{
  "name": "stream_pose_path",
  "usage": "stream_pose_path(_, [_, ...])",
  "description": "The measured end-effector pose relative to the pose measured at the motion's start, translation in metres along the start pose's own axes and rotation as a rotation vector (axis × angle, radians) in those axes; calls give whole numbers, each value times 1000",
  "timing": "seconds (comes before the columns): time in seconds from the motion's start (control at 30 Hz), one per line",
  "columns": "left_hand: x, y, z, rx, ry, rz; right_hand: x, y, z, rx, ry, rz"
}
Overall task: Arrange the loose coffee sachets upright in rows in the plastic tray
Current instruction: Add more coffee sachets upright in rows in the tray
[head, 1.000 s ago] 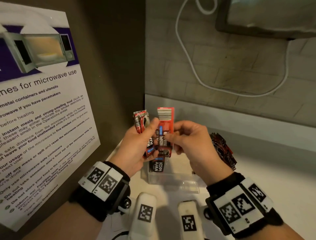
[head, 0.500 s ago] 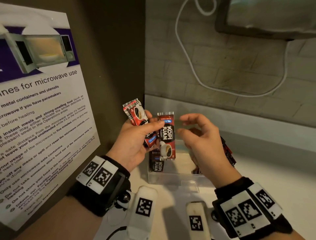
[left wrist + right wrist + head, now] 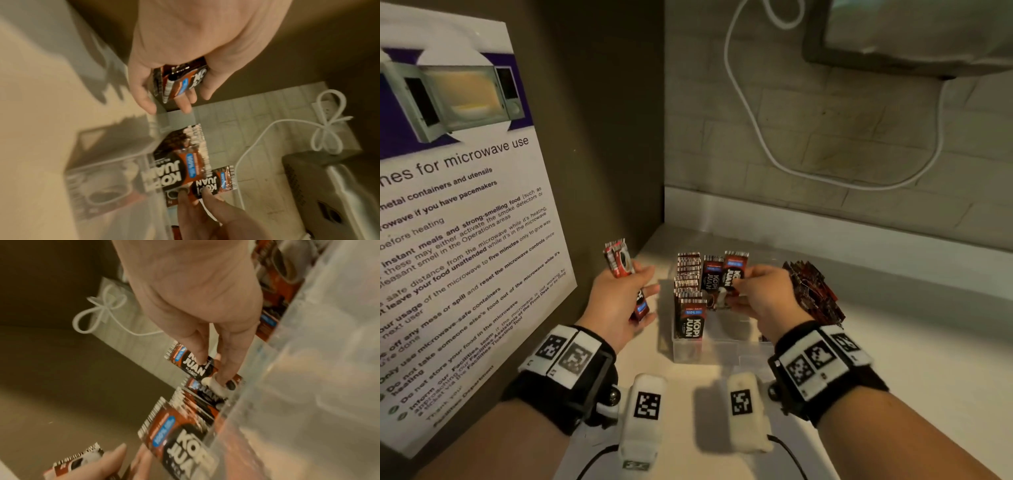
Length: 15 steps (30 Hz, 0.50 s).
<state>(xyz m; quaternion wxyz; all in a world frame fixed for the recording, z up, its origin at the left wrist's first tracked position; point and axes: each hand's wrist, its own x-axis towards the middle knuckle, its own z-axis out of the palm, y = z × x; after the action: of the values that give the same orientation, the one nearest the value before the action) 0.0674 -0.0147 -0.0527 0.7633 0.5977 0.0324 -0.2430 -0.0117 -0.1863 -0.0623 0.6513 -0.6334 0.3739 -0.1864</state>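
A clear plastic tray (image 3: 726, 353) stands on the counter with a row of red-and-black Kopi Juan sachets (image 3: 688, 310) upright along its left side. My right hand (image 3: 760, 294) pinches one sachet (image 3: 734, 274) upright over the tray's second row, beside another standing sachet (image 3: 711, 274). In the right wrist view the right hand's fingers (image 3: 226, 363) press on that sachet (image 3: 195, 365) at the tray wall (image 3: 287, 386). My left hand (image 3: 619, 298) grips a small bundle of sachets (image 3: 618, 258) left of the tray, also seen in the left wrist view as the bundle of sachets (image 3: 180, 81).
A loose heap of sachets (image 3: 813, 294) lies right of the tray behind my right wrist. A microwave notice (image 3: 455, 222) covers the left wall. A white cable (image 3: 756, 137) hangs on the tiled back wall under an appliance (image 3: 911, 34).
My right hand took a sachet from the left hand's bundle and lowered it into the tray's second row. The left hand dropped and moved left with the remaining sachets.
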Motion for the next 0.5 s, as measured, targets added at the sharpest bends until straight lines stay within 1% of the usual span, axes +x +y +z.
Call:
stream_pose_path(0.1, [1,-11,-7,28,-24,-112,13,13,15,0,4,68])
stream_pose_path(0.23, [-3,-21,-7,46,-79,-203,26,23,24,-49,82,70])
stream_pose_path(0.37, [-5,-24,-4,34,-132,-246,32,30,26,-73,125,45])
stream_pose_path(0.5, [-6,-24,-2,53,-135,-246,31,33,27,-87,135,34])
